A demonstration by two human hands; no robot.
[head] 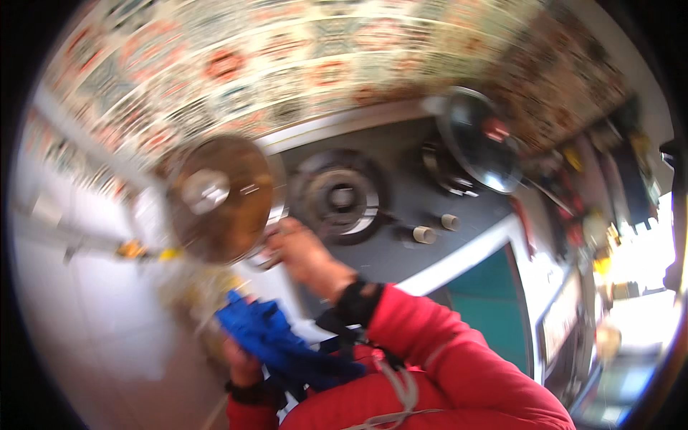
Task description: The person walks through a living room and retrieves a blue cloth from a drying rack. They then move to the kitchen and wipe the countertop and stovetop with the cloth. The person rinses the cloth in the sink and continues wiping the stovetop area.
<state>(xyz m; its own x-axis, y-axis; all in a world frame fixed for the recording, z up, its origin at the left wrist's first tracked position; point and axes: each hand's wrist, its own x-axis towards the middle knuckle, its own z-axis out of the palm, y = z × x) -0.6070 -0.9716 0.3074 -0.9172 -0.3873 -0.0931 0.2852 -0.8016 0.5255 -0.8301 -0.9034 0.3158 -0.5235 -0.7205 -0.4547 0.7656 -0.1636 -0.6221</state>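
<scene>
A round metal pan point(220, 199) with a brownish, shiny inside is tipped up left of the gas burner. My right hand point(303, 255) grips it at its right edge; blur hides the exact hold. In my left hand point(242, 360), lower down near my body, is a bunched blue cloth point(279, 333) that covers most of the fingers. Between the pan and the control knobs lies a round burner point(341, 199) with nothing standing on it.
A glass lid point(475, 140) leans tilted over the right-hand burner point(443, 166). Two pale knobs point(424, 234) sit at the front of the dark hob point(387, 255). Patterned tiles point(290, 48) cover the wall behind. Blurred objects crowd the right side.
</scene>
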